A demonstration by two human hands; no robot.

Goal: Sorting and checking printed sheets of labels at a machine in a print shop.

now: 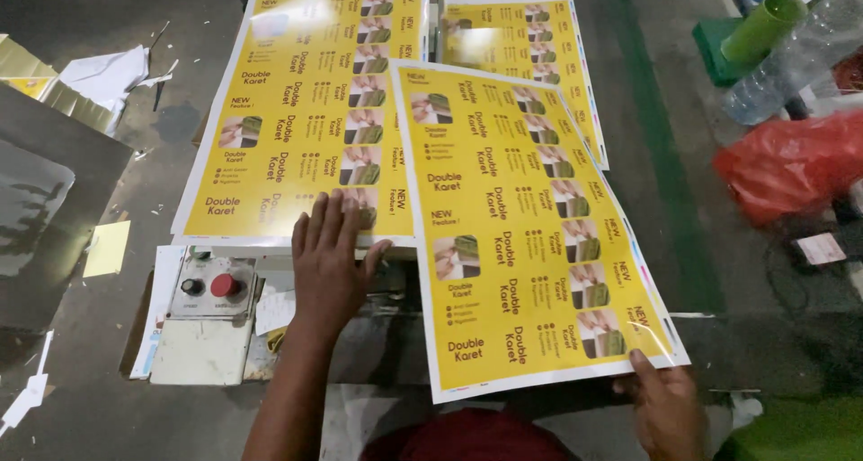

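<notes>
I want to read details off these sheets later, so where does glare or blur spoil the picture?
Head view: white glare washes the top of the left yellow sheet and the far sheet; the sheet held by the right hand shows a faint sheen near its lower corner but is mostly legible; the left hand is sharp; the floor is dim.

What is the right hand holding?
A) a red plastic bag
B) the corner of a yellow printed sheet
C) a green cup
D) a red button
B: the right hand pinches the near corner of the loose yellow printed sheet, while the green cup and red plastic bag lie untouched farther off.
</notes>
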